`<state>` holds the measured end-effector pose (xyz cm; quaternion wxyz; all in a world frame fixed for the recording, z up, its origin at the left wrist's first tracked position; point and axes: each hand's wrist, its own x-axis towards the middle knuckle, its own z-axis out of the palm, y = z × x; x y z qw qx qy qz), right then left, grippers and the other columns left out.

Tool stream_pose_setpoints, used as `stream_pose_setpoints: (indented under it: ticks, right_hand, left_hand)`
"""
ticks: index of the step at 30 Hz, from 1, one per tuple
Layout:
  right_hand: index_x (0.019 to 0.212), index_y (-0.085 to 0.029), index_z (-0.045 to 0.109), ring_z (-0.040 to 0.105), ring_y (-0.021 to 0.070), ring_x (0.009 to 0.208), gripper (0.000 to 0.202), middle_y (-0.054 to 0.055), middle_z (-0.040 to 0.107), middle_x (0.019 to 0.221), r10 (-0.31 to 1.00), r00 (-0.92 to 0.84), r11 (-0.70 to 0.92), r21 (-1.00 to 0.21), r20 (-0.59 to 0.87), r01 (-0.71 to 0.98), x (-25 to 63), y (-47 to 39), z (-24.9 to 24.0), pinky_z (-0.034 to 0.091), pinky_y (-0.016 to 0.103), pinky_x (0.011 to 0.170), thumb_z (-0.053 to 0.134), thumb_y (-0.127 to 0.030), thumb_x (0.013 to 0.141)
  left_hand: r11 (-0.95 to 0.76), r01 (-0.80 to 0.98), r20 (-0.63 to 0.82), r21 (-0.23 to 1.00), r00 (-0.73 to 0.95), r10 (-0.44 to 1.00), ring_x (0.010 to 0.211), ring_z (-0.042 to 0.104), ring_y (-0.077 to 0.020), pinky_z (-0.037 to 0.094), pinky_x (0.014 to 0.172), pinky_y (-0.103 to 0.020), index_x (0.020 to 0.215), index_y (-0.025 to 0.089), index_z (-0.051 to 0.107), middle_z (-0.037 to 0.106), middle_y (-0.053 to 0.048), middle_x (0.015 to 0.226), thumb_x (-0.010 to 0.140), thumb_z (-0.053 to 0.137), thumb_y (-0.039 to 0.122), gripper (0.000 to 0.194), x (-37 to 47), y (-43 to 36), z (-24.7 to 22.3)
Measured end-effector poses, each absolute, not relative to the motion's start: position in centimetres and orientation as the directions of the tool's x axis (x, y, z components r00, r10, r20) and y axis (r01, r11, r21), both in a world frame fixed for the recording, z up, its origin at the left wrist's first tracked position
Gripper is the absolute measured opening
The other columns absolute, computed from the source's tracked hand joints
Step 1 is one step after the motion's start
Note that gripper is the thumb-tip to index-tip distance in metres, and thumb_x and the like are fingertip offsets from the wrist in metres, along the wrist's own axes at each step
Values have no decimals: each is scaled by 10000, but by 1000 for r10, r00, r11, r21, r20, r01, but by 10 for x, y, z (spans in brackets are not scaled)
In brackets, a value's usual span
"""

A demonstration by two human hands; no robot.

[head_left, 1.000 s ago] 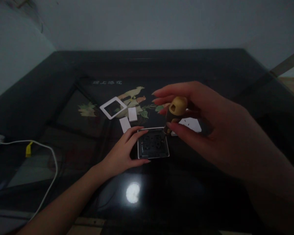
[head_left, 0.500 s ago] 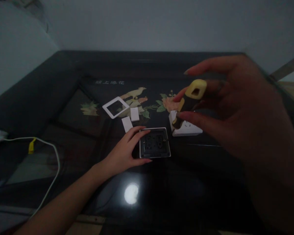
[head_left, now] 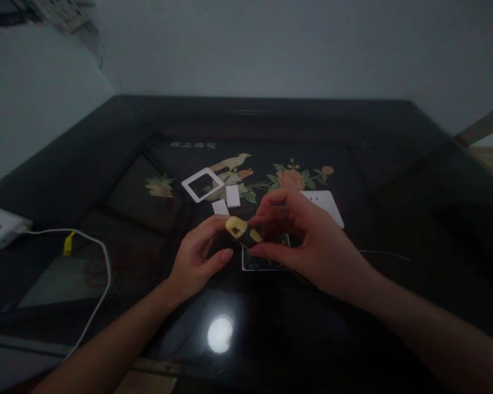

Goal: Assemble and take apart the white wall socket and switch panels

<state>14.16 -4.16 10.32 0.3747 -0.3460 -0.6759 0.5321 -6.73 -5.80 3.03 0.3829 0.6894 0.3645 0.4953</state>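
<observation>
My right hand is closed around a screwdriver with a yellow and black handle. The handle's butt points up and left; the shaft and tip are hidden by my fingers. Beneath that hand lies a square black switch or socket module with a white rim, mostly covered. My left hand is at the module's left side, beside the handle, thumb apart from the fingers. Its fingertips are partly hidden behind the handle, so contact there is unclear.
Beyond my left hand lie a white square frame and two small white rectangular pieces, one upright in view. A white socket plate is behind my right hand. At left, a white box trails a cable with a yellow tag.
My right hand has brought the screwdriver down and left from in front of the camera to over the module. My left hand has slid off the module's edges, its fingers now more curled.
</observation>
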Motion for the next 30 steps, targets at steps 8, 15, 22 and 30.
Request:
stream_pose_setpoints:
  ticks: [8, 15, 22, 30]
  right_hand:
    - [802, -214, 513, 613, 100, 696, 280, -57, 606, 775, 867, -488, 137, -990, 103, 35, 129, -45, 89, 507, 227, 639, 780, -164, 732]
    - [826, -210, 517, 578, 106, 637, 165, -41, 583, 725, 886, -419, 314, -922, 199, 227, 139, -38, 76, 459, 230, 562, 632, -319, 872]
    - [1022, -194, 554, 466, 114, 459, 120, -73, 501, 568, 906, -302, 415, -759, 296, 501, 181, -56, 41, 346, 240, 453, 460, -196, 946]
    - [1212, -213, 573, 582, 303, 1184, 307, 143, 626, 1214, 788, -411, 615, -607, 458, 503, 182, -64, 20, 507, 513, 970, 579, -313, 921]
  left_hand:
    - [-293, -160, 313, 943, 112, 943, 959, 660, -207, 559, 871, -316, 947, 219, 776, 686, -69, 1004, 757, 819, 369, 246, -61, -60, 38]
    - [-200, -322, 238, 925, 84, 968, 783, 735, -174, 615, 748, -288, 976, 230, 715, 760, -32, 877, 812, 779, 350, 213, -56, -62, 38]
    - [-395, -198, 369, 897, -159, 916, 760, 730, -187, 643, 670, -314, 1023, 259, 738, 760, -15, 923, 764, 817, 394, 303, -60, -50, 89]
    - [-658, 125, 665, 743, -15, 747, 867, 702, -156, 609, 733, -272, 1113, 245, 686, 701, 26, 902, 817, 793, 296, 318, -57, -21, 117]
